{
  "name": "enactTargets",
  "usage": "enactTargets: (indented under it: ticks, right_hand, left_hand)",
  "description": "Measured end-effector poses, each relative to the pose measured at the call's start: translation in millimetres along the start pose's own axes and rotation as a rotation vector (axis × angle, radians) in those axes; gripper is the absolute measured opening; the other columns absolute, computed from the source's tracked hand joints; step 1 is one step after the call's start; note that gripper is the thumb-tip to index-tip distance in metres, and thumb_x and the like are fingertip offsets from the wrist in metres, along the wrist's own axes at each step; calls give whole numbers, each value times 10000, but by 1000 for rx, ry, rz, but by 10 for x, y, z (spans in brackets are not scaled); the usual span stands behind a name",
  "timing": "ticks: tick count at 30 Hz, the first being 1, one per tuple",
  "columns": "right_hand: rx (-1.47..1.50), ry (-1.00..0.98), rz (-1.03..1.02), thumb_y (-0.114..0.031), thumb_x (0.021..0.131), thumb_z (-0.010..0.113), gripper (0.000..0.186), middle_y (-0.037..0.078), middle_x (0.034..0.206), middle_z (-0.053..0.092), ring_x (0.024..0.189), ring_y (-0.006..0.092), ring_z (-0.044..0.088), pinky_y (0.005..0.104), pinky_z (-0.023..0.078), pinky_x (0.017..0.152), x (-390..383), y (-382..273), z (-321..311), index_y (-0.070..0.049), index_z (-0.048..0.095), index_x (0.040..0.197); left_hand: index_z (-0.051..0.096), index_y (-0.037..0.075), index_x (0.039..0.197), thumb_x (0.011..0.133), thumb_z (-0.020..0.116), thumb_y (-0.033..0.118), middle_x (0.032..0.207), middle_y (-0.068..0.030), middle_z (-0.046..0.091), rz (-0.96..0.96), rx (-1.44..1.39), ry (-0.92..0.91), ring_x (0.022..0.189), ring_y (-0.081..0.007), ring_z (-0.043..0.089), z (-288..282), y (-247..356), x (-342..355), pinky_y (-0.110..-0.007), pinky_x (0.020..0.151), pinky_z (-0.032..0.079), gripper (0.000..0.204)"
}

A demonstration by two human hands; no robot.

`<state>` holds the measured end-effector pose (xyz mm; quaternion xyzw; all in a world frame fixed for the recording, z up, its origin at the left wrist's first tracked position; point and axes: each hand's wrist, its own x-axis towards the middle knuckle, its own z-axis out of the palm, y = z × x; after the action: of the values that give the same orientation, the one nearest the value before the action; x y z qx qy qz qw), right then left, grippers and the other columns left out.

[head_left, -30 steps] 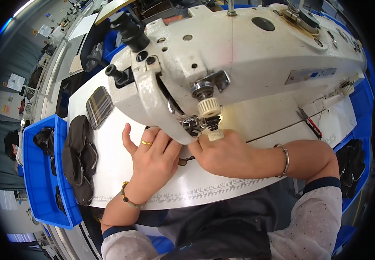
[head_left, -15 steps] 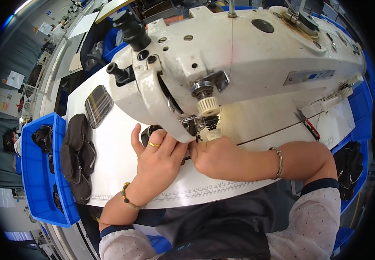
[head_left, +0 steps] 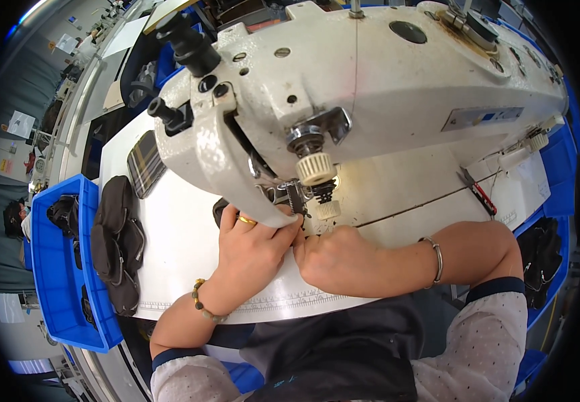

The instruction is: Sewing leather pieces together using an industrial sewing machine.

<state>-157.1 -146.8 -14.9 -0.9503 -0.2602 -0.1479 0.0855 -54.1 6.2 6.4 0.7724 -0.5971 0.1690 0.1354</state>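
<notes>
A white sewing machine (head_left: 390, 87) spans the top of the view, its presser foot area (head_left: 293, 194) low over the white table. My left hand (head_left: 253, 251), with a gold ring, lies just in front of it, fingers bent and pressed together on a dark fabric piece (head_left: 219, 210). Most of that piece is hidden under the hand and the machine head. My right hand (head_left: 335, 260) is curled like a fist close beside the left, fingertips meeting near the needle. What its fingers pinch is hidden.
Dark zippered pouches (head_left: 117, 244) lie at the table's left, below a plaid fabric piece (head_left: 145, 164). A blue bin (head_left: 62, 268) with dark pieces stands further left. Red-handled snips (head_left: 479, 194) rest at right. Another blue bin with dark pouches (head_left: 538, 261) stands lower right. A measuring scale (head_left: 290, 299) runs along the front edge.
Both hands have shifted slightly toward me, and the left hand's raised finger has folded down. The dark piece that showed between the hands is now covered. The machine appears shifted slightly left in view.
</notes>
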Motion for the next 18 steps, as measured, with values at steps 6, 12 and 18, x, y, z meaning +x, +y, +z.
enactTargets:
  ticks: [6,12,18]
  right_hand:
    - [-2,7,-10,-92,686,599,183,53,519,515,418,140,540,292,400,367,6,-3,6,64,635,773]
    - [28,22,-30,-88,685,601,186,54,518,515,414,137,537,291,402,368,13,-4,-7,69,631,781]
    - [15,20,-33,-88,692,599,168,53,521,517,411,137,535,290,402,368,1,8,-18,56,627,774]
  left_hand:
    - [738,134,914,641,745,159,863,14,594,1,31,0,934,-230,564,19,22,5,-392,771,416,274]
    - [738,130,931,685,746,157,819,14,573,-28,-4,-95,892,-223,556,-44,29,42,-395,743,414,248]
    - [734,116,937,705,738,141,825,9,574,-35,-47,-92,874,-225,554,-37,30,48,-398,736,410,233]
